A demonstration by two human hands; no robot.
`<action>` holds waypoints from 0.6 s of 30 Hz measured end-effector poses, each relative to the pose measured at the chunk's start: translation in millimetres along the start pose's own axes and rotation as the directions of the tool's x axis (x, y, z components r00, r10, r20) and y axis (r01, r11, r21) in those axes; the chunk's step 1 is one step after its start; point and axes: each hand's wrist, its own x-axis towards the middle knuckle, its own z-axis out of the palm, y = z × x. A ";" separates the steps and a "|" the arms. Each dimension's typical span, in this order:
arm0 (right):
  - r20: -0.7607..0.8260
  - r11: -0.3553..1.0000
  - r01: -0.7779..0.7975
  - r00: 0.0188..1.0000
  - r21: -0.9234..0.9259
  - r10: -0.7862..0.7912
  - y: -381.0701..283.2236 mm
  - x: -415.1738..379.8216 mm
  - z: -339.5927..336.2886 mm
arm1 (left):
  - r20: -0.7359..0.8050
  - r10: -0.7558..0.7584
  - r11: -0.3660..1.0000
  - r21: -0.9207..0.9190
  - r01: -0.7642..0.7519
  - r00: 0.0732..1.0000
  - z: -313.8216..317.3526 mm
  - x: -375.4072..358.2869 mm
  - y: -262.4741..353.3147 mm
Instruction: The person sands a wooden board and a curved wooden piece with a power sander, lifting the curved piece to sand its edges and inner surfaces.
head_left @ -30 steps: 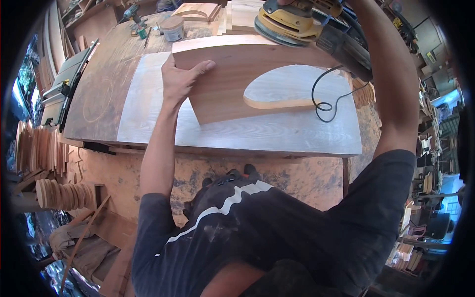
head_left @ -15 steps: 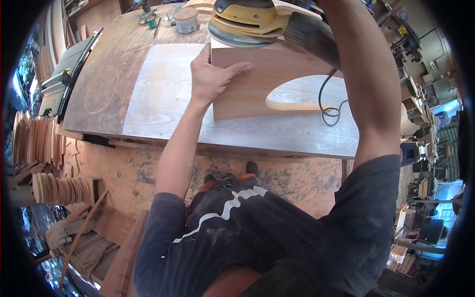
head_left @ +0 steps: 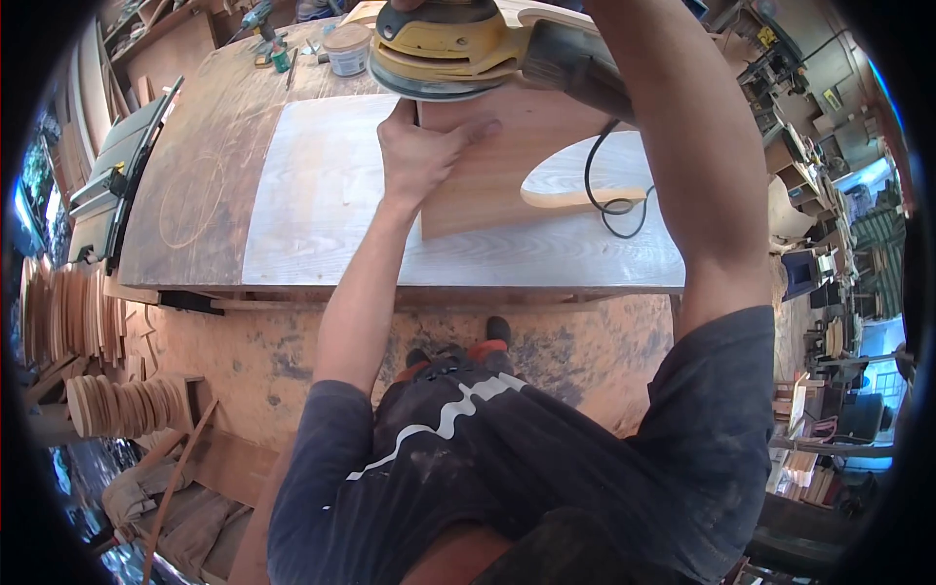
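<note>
While left hand (head_left: 417, 161) clamps board (head_left: 478, 185), upper centre, sander (head_left: 447, 47) should lie flat; right hand (head_left: 406, 4) cropped, grip unconfirmed.

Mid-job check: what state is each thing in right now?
Wooden board: cut out, held, broad face toward camera.
Sander: over the board's upper edge, overhanging its left end; running or off unclear.
Left hand: gripping the board's left end.
Right hand: on the sander's top, mostly out of frame.
Cord: slack, looped.
Tub: upright; open or lidded unclear.
Pale panel: flat on the workbench.
</note>
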 end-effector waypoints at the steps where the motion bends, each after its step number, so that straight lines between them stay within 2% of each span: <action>1: 0.002 1.000 -0.011 1.000 0.013 0.010 -0.7 -0.3 0.2 | -0.019 -0.008 1.000 0.018 0.009 1.000 0.7 -1.0 1.6; 5: -0.002 0.998 -0.064 0.998 -0.024 0.064 -7.7 -3.0 1.9 | -0.014 0.021 1.000 -0.016 -0.021 1.000 0.7 -0.5 2.8; 8: -0.029 0.999 -0.036 0.999 0.026 0.037 -2.1 -6.8 4.9 | -0.001 -0.009 0.999 -0.049 0.009 1.000 -1.7 0.4 0.5; 10: -0.057 0.998 -0.014 0.998 0.059 0.017 -3.9 -11.5 6.7 | -0.004 0.004 0.997 0.074 -0.004 1.000 -2.7 -0.4 5.2; 11: -0.059 0.998 -0.014 0.998 0.058 0.018 -3.5 -9.5 4.4 | -0.003 0.006 0.997 0.073 -0.006 1.000 -2.0 0.2 2.8; 13: 0.041 0.996 -0.018 0.999 0.082 0.015 0.8 -4.1 -2.1 | -0.007 0.024 0.999 0.024 -0.024 1.000 0.9 0.9 -0.6; 17: 0.071 0.998 -0.027 0.997 0.052 0.024 4.9 -6.1 3.6 | -0.031 0.014 0.999 0.031 -0.013 0.999 1.0 0.0 3.5; 18: -0.116 0.998 0.041 0.992 -0.050 -0.046 4.2 -16.1 17.9 | -0.015 0.034 0.999 0.025 -0.034 0.999 -0.3 0.5 0.6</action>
